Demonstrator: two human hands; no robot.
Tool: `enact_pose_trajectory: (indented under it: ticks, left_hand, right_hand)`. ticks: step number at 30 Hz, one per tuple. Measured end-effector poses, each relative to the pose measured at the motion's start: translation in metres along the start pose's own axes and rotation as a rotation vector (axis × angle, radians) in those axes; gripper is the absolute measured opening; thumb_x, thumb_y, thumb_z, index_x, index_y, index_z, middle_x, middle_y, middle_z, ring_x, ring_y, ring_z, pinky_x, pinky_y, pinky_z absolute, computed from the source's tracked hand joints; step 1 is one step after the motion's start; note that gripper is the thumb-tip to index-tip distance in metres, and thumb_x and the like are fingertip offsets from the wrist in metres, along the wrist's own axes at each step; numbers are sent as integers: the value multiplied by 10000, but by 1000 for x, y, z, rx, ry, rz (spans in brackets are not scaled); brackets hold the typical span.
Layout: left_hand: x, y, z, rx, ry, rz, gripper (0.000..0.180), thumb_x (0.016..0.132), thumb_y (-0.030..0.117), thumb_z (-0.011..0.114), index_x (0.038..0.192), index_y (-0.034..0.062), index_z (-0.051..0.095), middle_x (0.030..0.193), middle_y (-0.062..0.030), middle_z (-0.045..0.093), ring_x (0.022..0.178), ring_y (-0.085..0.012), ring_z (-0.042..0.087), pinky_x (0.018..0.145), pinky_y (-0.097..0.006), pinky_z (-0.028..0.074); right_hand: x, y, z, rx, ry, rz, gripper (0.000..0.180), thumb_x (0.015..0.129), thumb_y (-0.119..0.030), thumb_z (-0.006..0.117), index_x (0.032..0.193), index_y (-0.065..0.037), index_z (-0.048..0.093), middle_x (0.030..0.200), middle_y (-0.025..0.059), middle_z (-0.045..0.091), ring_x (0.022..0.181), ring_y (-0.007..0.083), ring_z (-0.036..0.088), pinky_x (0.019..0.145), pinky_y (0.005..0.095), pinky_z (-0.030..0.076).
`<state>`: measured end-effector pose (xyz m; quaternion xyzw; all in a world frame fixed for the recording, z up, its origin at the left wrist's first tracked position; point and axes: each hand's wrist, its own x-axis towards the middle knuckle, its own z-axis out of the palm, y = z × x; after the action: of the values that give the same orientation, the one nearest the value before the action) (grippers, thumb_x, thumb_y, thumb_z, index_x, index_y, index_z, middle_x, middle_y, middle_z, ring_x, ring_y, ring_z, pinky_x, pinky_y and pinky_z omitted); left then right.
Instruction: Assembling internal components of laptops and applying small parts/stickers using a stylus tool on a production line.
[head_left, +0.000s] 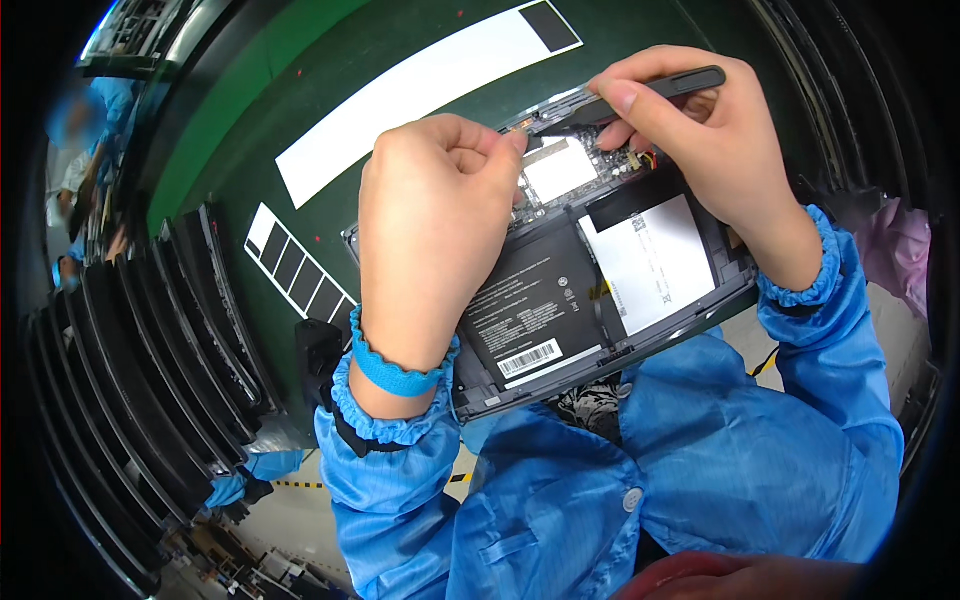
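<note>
An opened laptop base (742, 275) lies in front of me, its inside facing up. Black tweezers (690, 82) are gripped in my right hand (725, 150), with their tips pointing left toward the far edge of the circuit board (612, 168). My left hand (430, 225) is closed in a pinch right by those tips; whatever small thing its fingers hold is hidden. A bright rectangular pad (562, 172) sits on the board between the hands. Nearer to me are the black battery (530, 310) and a white-covered panel (660, 260).
On the green bench (330, 215) lie a long white sheet (400, 95) with a dark end and a strip of black stickers (295, 265). A rack of upright dark panels (130, 390) lines the left side. Another person (105, 115) is at the far left.
</note>
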<state>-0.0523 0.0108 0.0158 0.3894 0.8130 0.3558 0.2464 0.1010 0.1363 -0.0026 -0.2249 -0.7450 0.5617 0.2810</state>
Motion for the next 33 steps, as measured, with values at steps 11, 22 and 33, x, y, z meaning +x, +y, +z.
enact_pose_trajectory:
  ticks: [11, 22, 33]
  left_hand:
    - [1, 0, -2, -35, -24, -8, 242, 859, 170, 677, 853, -71, 659, 594, -33, 629, 487, -35, 506, 438, -175, 351]
    - [-1, 4, -2, 18, -17, -47, 247, 841, 187, 701, 830, -58, 669, 600, -35, 633, 505, -43, 529, 451, -176, 366]
    - [3, 3, -3, -14, -16, -56, 231, 807, 169, 728, 790, -55, 671, 598, -50, 642, 499, -50, 530, 449, -173, 362]
  right_hand:
    - [0, 1, -2, 103, -3, -17, 185, 887, -109, 636, 973, 54, 654, 803, 111, 681, 737, 147, 684, 645, 231, 529]
    - [-2, 5, -4, -12, 7, 35, 189, 913, -124, 607, 1003, 31, 667, 846, 103, 693, 730, 138, 680, 603, 213, 483]
    - [1, 8, -5, -19, -18, 4, 176, 911, -105, 607, 1004, 31, 668, 851, 97, 687, 738, 137, 680, 601, 205, 485]
